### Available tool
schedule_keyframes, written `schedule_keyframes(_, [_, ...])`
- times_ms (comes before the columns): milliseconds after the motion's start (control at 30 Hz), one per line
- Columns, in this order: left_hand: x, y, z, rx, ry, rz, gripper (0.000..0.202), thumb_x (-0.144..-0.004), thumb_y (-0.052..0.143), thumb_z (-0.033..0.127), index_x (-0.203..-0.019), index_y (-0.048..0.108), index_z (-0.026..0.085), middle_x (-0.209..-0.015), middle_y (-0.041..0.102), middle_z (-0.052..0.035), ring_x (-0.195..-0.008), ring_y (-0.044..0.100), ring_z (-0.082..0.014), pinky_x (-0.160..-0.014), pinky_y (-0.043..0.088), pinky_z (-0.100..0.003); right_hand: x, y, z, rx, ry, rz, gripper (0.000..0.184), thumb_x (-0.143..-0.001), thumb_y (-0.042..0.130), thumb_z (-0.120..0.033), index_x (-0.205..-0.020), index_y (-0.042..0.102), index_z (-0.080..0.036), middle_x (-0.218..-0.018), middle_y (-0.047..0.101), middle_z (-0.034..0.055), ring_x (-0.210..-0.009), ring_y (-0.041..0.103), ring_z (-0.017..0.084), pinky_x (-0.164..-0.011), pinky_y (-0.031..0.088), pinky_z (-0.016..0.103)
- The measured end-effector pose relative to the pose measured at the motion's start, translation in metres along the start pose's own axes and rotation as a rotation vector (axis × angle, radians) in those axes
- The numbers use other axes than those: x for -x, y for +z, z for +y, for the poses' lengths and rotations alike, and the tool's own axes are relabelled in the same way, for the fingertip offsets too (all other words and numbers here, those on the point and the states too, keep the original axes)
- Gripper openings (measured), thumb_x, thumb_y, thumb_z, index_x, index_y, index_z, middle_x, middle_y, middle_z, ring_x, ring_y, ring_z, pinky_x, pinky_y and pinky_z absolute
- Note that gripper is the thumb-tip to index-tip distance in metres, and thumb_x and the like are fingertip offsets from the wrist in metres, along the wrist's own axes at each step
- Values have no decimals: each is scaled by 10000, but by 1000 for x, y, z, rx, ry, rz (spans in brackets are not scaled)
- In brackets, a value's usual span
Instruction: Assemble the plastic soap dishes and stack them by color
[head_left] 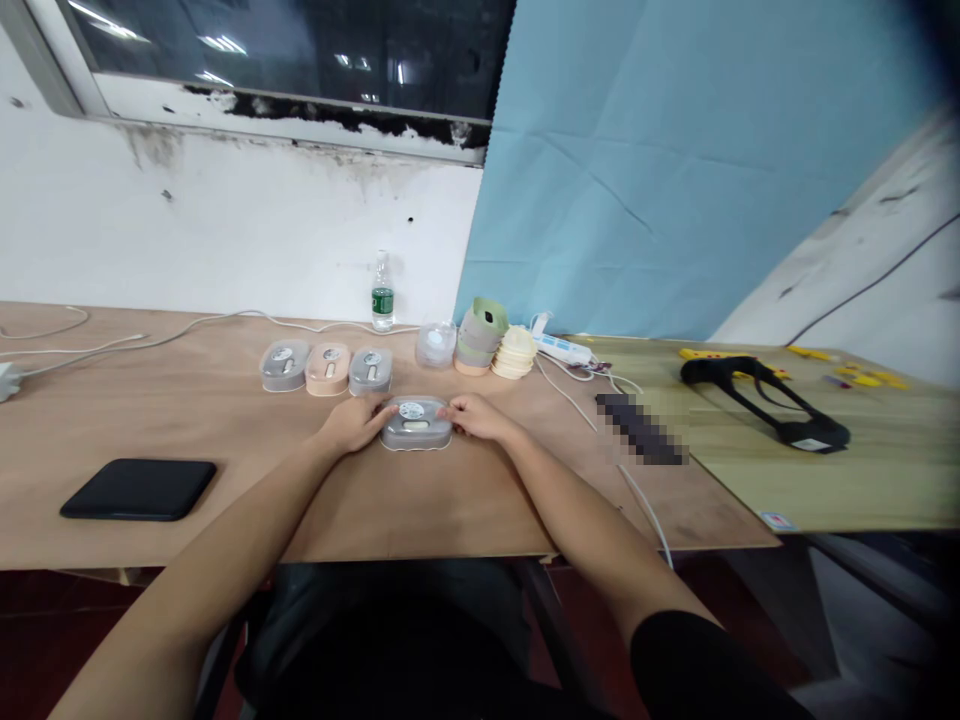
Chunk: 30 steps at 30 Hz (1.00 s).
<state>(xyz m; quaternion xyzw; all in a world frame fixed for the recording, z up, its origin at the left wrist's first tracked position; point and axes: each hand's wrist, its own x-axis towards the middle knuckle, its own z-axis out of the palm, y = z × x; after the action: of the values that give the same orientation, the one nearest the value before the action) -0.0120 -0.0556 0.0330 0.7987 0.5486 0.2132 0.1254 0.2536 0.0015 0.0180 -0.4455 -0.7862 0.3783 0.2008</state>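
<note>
A grey rounded box with a clear lid (pixel 416 428) rests on the brown table, a round label on its top. My left hand (pixel 355 422) grips its left side, with the thumb reaching over the lid's edge. On the opposite side my right hand (pixel 477 416) holds the box, fingers curled at the lid's right edge. Just behind my left hand stand similar lidded boxes in a row: a grey one (pixel 284 366), a peach one (pixel 328 369) and another grey one (pixel 370 371).
Behind the held box are clear lids (pixel 436 345), stacked grey and green containers (pixel 482 330) and cream-coloured pieces (pixel 514 352). A water bottle (pixel 382 295) stands by the wall. A black flat case (pixel 139 489) lies at left. White cables, a power strip (pixel 562 349) and a black strap-like object (pixel 765 400) are also there.
</note>
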Motion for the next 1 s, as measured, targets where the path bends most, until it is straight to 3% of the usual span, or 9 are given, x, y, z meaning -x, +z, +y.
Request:
schedule_keyframes(133, [0,1,-2,18,32,-10,606,-904,332,570,-1372,433,198,-1237,607,-95,-1086,580,-258,-929,416,-350,-1,1,0,11,-8,14,482,-780,518,-610,-578,508,-173,-478,516,-33,-429,437,84,-445,302,204])
schedule_keyframes(333, [-2,3,0,-42,184,-81,1033,-612,686,652,-1449,299,186,-1324,534,-137,-1191,495,-342,-989,384,-407,-3,-2,0,58,6,125,538,-792,463,-653,-549,511,-176,-470,518,-14,-454,464,101,-453,294,216])
schedule_keyframes(567, [-1,1,6,-64,110,-64,969,-588,731,534,-1419,346,218,-1227,595,-108,-1125,547,-332,-958,414,-393,-5,-3,2,-11,-9,212,556,-812,416,-676,-601,539,-176,-516,538,-10,-448,467,104,-443,319,222])
schedule_keyframes(733, [3,-5,8,-48,144,-9,935,-603,722,434,-1424,323,231,-1343,496,-100,-1189,506,-316,-1008,394,-375,-11,-6,10,-141,75,278,578,-809,382,-716,-732,583,-179,-532,560,-1,-377,449,107,-382,316,231])
schedule_keyframes(867, [1,-15,-2,-33,226,137,898,-611,720,365,-1410,337,221,-1396,400,-109,-1259,434,-301,-1052,369,-371,-12,-8,16,-98,52,290,554,-817,396,-698,-728,572,-180,-549,592,5,-390,468,113,-393,325,232])
schedule_keyframes(933, [-1,-22,-12,-38,233,289,872,-623,720,358,-1395,347,198,-1385,392,-122,-1283,398,-309,-1074,347,-393,-12,-8,19,-26,13,288,528,-819,429,-671,-702,570,-176,-560,603,3,-421,486,110,-428,337,226])
schedule_keyframes(1000, [-2,-31,-25,-38,139,493,871,-642,720,371,-1394,320,189,-1364,404,-129,-1278,395,-312,-1075,346,-415,-11,-8,20,44,-21,290,496,-819,466,-638,-702,585,-172,-571,612,-2,-465,507,110,-475,351,222])
